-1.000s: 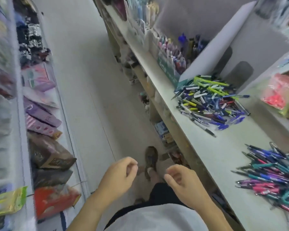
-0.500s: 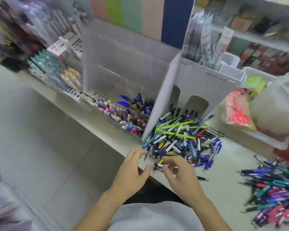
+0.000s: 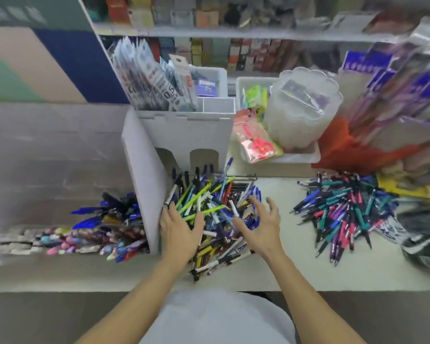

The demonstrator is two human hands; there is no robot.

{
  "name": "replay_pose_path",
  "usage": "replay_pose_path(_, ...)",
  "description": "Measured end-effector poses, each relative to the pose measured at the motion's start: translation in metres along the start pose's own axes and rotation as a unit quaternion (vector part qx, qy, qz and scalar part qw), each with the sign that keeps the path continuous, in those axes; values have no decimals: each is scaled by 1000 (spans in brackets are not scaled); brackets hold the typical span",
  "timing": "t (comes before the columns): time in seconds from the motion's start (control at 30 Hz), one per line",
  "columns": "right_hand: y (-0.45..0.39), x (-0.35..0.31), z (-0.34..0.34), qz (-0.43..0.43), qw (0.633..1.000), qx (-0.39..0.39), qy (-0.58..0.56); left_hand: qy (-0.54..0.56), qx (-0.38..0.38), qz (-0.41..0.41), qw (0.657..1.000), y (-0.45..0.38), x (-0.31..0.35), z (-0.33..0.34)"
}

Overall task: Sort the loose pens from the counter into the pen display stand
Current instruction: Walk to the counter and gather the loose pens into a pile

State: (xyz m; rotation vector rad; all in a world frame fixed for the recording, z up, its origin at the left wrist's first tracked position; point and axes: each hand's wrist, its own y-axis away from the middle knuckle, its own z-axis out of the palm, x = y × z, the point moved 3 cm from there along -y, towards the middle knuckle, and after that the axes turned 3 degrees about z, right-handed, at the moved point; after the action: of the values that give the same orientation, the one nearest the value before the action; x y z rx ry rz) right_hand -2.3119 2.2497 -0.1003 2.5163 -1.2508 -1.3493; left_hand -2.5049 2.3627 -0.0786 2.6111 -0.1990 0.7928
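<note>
I see a pale counter running across the view, its front edge at six o'clock with dark floor below it. At twelve o'clock a grey shelf carries blurred rows of small boxed goods above and below it. At ten o'clock stands a wall panel in slanted bands of green, beige and navy. The light is even and soft, and the right side is smeared by motion blur.

Single head view, looking steeply down, close over counter.
</note>
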Motion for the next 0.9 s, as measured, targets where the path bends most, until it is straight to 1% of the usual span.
replay_pose_path(0.1, -16, 4, 3, 22, 1000, -23, -1, -41, 11, -11, 999, -14, 5, 4)
replay_pose_path(0.17, -29, 2, 5, 29, 999, -25, 12, -117, 12, -9, 993, -21, 10, 3)
replay_pose_path(0.23, -38, -1, 9, 31, 999, -33, 30, -204, 34, 22, 978, -28, 15, 1)
replay_pose_path(0.27, -42, -1, 11, 27, 998, -37, 48, -227, 47, 38, 972, -32, 19, 0)
replay_pose_path(0.3, -43, -1, 12, 23, 997, -39, 64, -230, 59, 52, 970, -38, 21, 0)
replay_pose_path(0.33, -44, 0, 12, 18, 997, -42, 70, -210, 57, 53, 975, -46, 23, 2)
replay_pose_path(0.37, -44, 1, 12, 12, 997, -46, 66, -170, 36, 37, 984, -54, 24, 5)
replay_pose_path(0.43, -43, 3, 9, -1, 996, -74, 52, -84, -23, -31, 996, -67, 24, 12)
replay_pose_path(0.47, -44, 5, 6, -4, 994, -96, 43, -70, -46, -57, 995, -72, 23, 15)
replay_pose_path(0.5, -45, 7, 2, -4, 993, -110, 28, -82, -57, -65, 993, -74, 22, 17)
replay_pose_path(0.53, -49, 9, -5, -5, 994, -105, 13, -105, -63, -61, 991, -75, 21, 19)
replay_pose_path(0.57, -53, 12, -15, -12, 997, -73, 5, -127, -63, -53, 988, -75, 20, 20)
replay_pose_path(0.6, -58, 16, -29, -24, 1000, -14, 8, -142, -61, -48, 987, -75, 20, 21)
replay_pose_path(0.63, -63, 22, -45, -33, 997, 61, 25, -148, -60, -45, 986, -75, 19, 22)
replay_pose_path(0.7, -70, 41, -79, -19, 974, 212, 83, -154, -56, -41, 986, -72, 18, 24)
replay_pose_path(0.73, -73, 51, -97, 4, 957, 267, 116, -154, -56, -39, 986, -70, 18, 25)
replay_pose_path(0.77, -77, 63, -114, 35, 945, 292, 146, -155, -59, -37, 985, -68, 18, 27)
replay_pose_path(0.8, -82, 75, -127, 76, 942, 279, 171, -153, -62, -40, 985, -67, 18, 27)
replay_pose_path(0.9, -91, 106, -147, 211, 947, 155, 187, -156, -71, -50, 984, -64, 21, 30)
